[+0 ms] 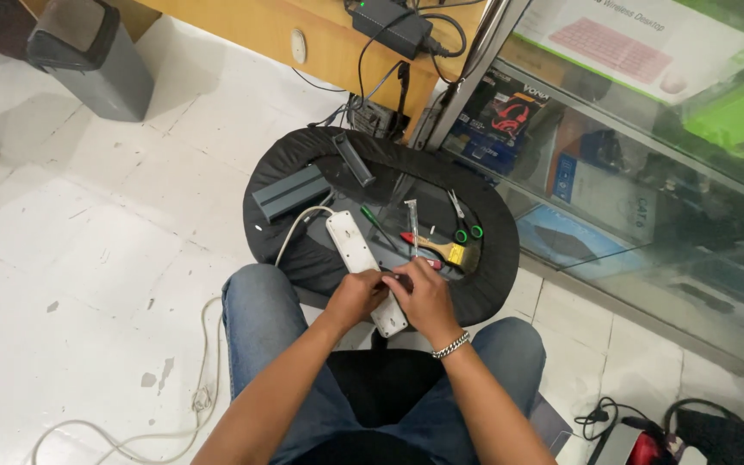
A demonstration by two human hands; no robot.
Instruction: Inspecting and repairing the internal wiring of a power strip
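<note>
The picture is bright and evenly lit from above. Soft shadows fall under the bin (92,56) at upper left. Glare and reflections cover the glass cabinet (647,198) at right, where edges bend slightly.

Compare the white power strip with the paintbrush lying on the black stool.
The white power strip is a long plastic bar trailing a cable; the paintbrush is shorter, with a red handle and pale bristles.

The power strip has both hands on its near end, left hand and right hand; the paintbrush lies untouched.

The power strip runs away from the person; the paintbrush lies crosswise.

Both rest on the black stool.
</note>
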